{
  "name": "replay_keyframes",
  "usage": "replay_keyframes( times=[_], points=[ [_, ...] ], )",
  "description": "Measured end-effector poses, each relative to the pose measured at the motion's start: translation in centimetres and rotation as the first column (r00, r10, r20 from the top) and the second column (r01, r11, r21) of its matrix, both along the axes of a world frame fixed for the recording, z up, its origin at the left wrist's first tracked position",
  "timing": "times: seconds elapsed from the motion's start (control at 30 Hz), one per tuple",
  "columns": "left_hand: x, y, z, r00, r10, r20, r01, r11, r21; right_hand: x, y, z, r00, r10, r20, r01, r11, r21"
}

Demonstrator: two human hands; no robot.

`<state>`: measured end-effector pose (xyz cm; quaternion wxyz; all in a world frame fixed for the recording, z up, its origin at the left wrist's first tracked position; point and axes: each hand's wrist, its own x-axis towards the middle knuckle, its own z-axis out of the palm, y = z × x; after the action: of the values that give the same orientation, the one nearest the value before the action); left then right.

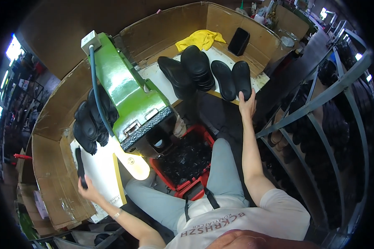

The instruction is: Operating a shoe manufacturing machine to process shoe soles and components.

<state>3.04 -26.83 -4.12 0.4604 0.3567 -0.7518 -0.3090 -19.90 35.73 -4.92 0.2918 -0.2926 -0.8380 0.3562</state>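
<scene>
At the left, my left hand is closed on the near end of a black shoe sole, which is seen edge-on above the white left tabletop. My right arm stretches forward, and my right hand pinches the heel end of another black sole at the right of the far tabletop. Just left of that one lies a similar sole. Farther left stand a stack of black soles and some more soles. A pile of black soles sits beyond my left hand.
Between the tabletops stands a green machine with a lit plate below it. A red crate holding black scraps is between my knees. Cardboard walls border the tables. A yellow cloth lies behind; a metal rack stands right.
</scene>
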Motion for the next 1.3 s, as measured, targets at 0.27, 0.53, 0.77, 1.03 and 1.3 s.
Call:
replay_keyframes(
  times=[0.27,0.53,0.77,1.03,1.3],
  points=[
    [7.4,15.4,7.5,0.605,-0.793,-0.068,0.792,0.591,0.155,10.8,-10.5,-0.3,0.616,0.77,-0.17,-0.728,0.472,-0.497],
    [-1.1,27.1,2.3,0.343,-0.368,-0.864,0.843,-0.285,0.456,19.9,-10.3,-1.7,0.35,0.898,-0.269,-0.375,-0.129,-0.918],
    [-4.5,32.7,5.6,0.459,-0.786,-0.413,0.729,0.068,0.681,25.1,-11.2,-2.9,0.509,0.813,-0.284,-0.327,-0.123,-0.937],
    [-4.2,32.2,3.9,0.527,-0.651,-0.547,0.805,0.175,0.567,25.3,-9.3,-1.5,0.599,0.752,-0.276,-0.181,-0.209,-0.961],
    [-4.5,31.2,2.6,0.539,-0.702,-0.466,0.815,0.295,0.498,15.5,-5.9,4.4,0.787,0.444,-0.427,-0.522,0.112,-0.845]
  ],
)
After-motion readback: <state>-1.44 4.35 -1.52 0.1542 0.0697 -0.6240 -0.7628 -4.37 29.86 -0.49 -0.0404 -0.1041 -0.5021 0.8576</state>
